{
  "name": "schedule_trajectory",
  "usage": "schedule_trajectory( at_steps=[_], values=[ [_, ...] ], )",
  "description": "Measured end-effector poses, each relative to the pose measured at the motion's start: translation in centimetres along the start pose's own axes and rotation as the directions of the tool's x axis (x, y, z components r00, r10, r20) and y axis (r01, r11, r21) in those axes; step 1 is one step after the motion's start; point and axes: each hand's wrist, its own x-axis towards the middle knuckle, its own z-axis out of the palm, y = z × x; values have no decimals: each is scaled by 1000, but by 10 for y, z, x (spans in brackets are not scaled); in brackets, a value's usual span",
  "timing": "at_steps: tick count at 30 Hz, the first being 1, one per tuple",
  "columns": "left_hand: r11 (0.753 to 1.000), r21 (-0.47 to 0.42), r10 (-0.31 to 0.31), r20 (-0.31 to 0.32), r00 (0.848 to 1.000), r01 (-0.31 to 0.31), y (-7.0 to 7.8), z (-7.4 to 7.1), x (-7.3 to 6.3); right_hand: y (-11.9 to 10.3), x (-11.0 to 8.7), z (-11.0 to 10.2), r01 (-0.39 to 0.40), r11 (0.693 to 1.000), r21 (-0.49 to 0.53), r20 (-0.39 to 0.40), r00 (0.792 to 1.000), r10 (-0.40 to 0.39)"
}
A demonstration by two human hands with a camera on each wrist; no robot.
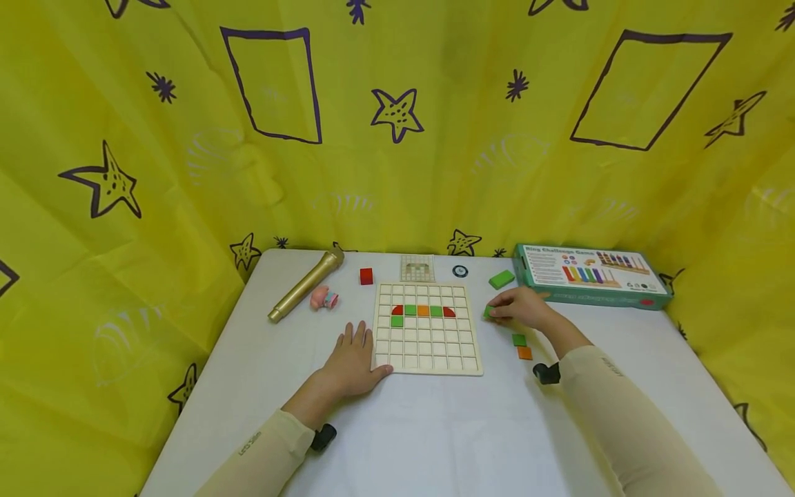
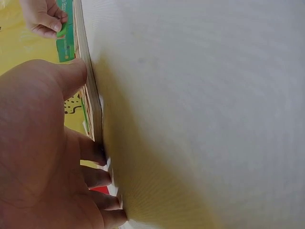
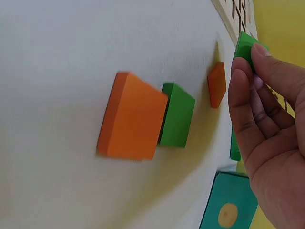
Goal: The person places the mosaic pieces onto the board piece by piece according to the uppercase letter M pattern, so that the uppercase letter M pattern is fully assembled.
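My right hand (image 1: 522,307) pinches a green square tile (image 3: 244,46) between thumb and fingers, just right of the wooden grid board (image 1: 428,351). On the board, a row holds rounded red tiles (image 1: 448,312) at both ends, with green tiles (image 1: 410,310) and an orange tile (image 1: 424,310) between. Another green tile (image 1: 397,322) sits below the left red one. Flat beside the board's left edge lies my left hand (image 1: 350,362), fingers straight, thumb at the near-left corner. Near my right wrist are a loose green tile (image 3: 177,117) and an orange tile (image 3: 133,119); another orange tile (image 3: 217,85) lies beyond.
Behind the board lie a small pattern card (image 1: 417,268) and a round dark-rimmed disc (image 1: 460,271). A red cube (image 1: 366,276), pink figurine (image 1: 324,298) and gold microphone (image 1: 307,284) are at left. A green block (image 1: 502,279) and a game box (image 1: 593,276) are at right.
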Motion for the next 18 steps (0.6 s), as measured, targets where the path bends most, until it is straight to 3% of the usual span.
schedule_trajectory(
  at_steps=[18],
  values=[
    [1000, -2, -1, 7, 1000, 1, 2, -1, -1, -29, 18, 16, 46, 998, -49, 23, 999, -45]
  ],
)
